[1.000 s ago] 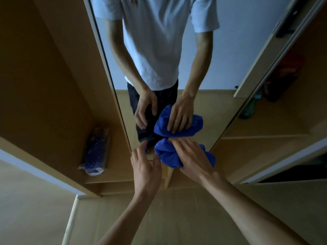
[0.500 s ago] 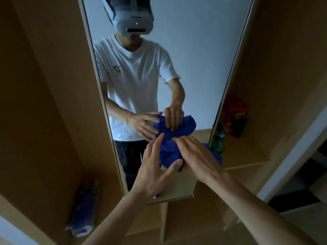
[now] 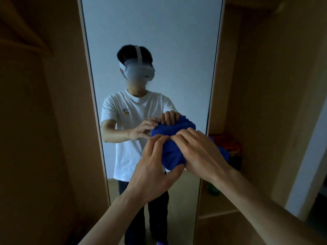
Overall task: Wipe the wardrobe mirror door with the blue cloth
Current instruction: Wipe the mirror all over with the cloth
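L hand, R hand grip blue cloth on mirror door.

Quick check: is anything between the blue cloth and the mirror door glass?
Nothing visible. The left hand and right hand grip the bunched blue cloth right in front of the mirror door. The cloth's reflection sits just behind it, with bare glass around. I cannot tell whether the cloth touches the glass.

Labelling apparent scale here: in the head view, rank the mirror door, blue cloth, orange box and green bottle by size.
1. mirror door
2. blue cloth and orange box: similar; the cloth is part-covered and nearer, so unranked
3. green bottle, mostly hidden
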`<control>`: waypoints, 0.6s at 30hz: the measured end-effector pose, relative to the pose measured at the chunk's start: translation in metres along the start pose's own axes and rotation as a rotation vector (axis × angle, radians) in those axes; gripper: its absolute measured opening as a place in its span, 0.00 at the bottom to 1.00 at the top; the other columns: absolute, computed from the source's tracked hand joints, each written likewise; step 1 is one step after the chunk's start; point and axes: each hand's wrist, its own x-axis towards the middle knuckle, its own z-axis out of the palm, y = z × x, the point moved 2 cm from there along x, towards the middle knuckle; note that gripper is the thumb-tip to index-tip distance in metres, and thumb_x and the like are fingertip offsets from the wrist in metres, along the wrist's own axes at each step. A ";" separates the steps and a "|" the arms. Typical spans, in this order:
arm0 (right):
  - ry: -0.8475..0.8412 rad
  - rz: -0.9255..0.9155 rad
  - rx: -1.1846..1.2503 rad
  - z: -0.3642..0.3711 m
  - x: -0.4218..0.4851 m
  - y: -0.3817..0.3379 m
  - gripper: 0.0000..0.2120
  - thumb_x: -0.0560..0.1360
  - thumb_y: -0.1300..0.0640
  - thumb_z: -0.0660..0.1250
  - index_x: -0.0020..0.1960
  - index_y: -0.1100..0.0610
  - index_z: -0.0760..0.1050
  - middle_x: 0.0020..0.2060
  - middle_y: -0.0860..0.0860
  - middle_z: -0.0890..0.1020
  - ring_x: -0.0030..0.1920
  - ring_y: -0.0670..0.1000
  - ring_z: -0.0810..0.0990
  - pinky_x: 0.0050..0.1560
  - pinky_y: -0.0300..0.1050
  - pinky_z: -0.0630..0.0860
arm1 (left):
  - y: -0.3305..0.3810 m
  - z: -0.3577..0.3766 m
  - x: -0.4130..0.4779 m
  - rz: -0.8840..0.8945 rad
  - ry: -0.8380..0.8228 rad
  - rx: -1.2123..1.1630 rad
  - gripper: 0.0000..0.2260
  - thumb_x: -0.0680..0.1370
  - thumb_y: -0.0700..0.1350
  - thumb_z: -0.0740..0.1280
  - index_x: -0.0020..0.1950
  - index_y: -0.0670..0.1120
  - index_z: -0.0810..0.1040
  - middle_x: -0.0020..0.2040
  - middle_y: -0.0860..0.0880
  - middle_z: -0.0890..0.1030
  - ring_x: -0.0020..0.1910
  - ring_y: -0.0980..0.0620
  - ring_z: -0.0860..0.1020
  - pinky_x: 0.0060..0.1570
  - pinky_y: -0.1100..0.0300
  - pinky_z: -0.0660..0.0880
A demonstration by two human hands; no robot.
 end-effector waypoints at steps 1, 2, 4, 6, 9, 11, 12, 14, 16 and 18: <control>0.023 -0.009 -0.019 -0.007 0.004 0.006 0.16 0.70 0.65 0.69 0.57 0.57 0.76 0.48 0.51 0.78 0.48 0.54 0.75 0.46 0.49 0.74 | 0.006 -0.003 0.007 0.023 0.000 0.006 0.34 0.72 0.62 0.69 0.74 0.55 0.62 0.69 0.60 0.65 0.65 0.68 0.66 0.59 0.78 0.66; 0.052 -0.020 -0.030 -0.014 0.007 0.012 0.14 0.69 0.66 0.69 0.53 0.57 0.75 0.46 0.51 0.78 0.46 0.54 0.74 0.44 0.49 0.74 | 0.013 -0.006 0.013 0.050 0.003 0.019 0.34 0.72 0.62 0.69 0.74 0.54 0.63 0.69 0.60 0.66 0.65 0.69 0.66 0.59 0.77 0.67; 0.112 -0.050 -0.040 -0.028 0.015 0.024 0.13 0.67 0.68 0.68 0.48 0.57 0.72 0.43 0.52 0.76 0.44 0.54 0.73 0.42 0.50 0.73 | 0.026 -0.014 0.027 0.124 0.050 0.075 0.33 0.72 0.58 0.71 0.73 0.48 0.67 0.68 0.55 0.70 0.64 0.63 0.70 0.58 0.71 0.72; 0.174 -0.090 -0.053 -0.040 0.022 0.034 0.12 0.67 0.69 0.67 0.47 0.57 0.72 0.43 0.53 0.76 0.44 0.54 0.73 0.43 0.52 0.74 | 0.039 -0.023 0.042 0.189 0.138 0.148 0.28 0.71 0.49 0.75 0.69 0.43 0.72 0.64 0.50 0.75 0.60 0.54 0.76 0.55 0.63 0.76; 0.299 -0.156 -0.063 -0.054 0.034 0.051 0.13 0.70 0.69 0.70 0.53 0.60 0.75 0.46 0.56 0.79 0.45 0.56 0.76 0.45 0.55 0.77 | 0.056 -0.034 0.065 0.250 0.238 0.274 0.23 0.69 0.40 0.78 0.62 0.39 0.77 0.57 0.45 0.79 0.53 0.51 0.78 0.53 0.69 0.73; 0.384 -0.187 -0.061 -0.064 0.043 0.063 0.21 0.70 0.68 0.73 0.60 0.62 0.74 0.50 0.57 0.80 0.48 0.57 0.78 0.47 0.56 0.78 | 0.065 -0.043 0.080 0.269 0.272 0.325 0.22 0.68 0.38 0.78 0.59 0.38 0.78 0.55 0.44 0.79 0.50 0.51 0.77 0.50 0.72 0.70; 0.416 -0.191 -0.069 -0.067 0.048 0.070 0.26 0.69 0.67 0.75 0.64 0.61 0.72 0.53 0.58 0.80 0.50 0.58 0.78 0.49 0.57 0.78 | 0.070 -0.046 0.087 0.277 0.275 0.334 0.21 0.68 0.37 0.77 0.59 0.38 0.77 0.55 0.44 0.79 0.50 0.50 0.77 0.49 0.70 0.70; 0.489 -0.193 -0.084 -0.077 0.058 0.081 0.38 0.67 0.66 0.77 0.72 0.57 0.64 0.56 0.60 0.80 0.52 0.59 0.80 0.50 0.58 0.80 | 0.080 -0.053 0.102 0.311 0.289 0.356 0.20 0.68 0.38 0.76 0.59 0.38 0.76 0.55 0.44 0.77 0.50 0.48 0.76 0.47 0.65 0.72; 0.547 -0.201 -0.058 -0.088 0.067 0.091 0.47 0.67 0.65 0.78 0.78 0.53 0.56 0.55 0.62 0.82 0.51 0.62 0.82 0.49 0.59 0.82 | 0.089 -0.058 0.117 0.342 0.320 0.369 0.19 0.68 0.37 0.74 0.57 0.38 0.76 0.54 0.43 0.76 0.49 0.48 0.75 0.44 0.65 0.71; 0.534 -0.169 -0.102 -0.100 0.073 0.103 0.43 0.69 0.58 0.79 0.77 0.56 0.59 0.58 0.60 0.80 0.54 0.60 0.80 0.52 0.59 0.80 | 0.097 -0.062 0.131 0.368 0.354 0.369 0.18 0.68 0.35 0.73 0.56 0.37 0.75 0.54 0.43 0.75 0.49 0.47 0.74 0.44 0.63 0.71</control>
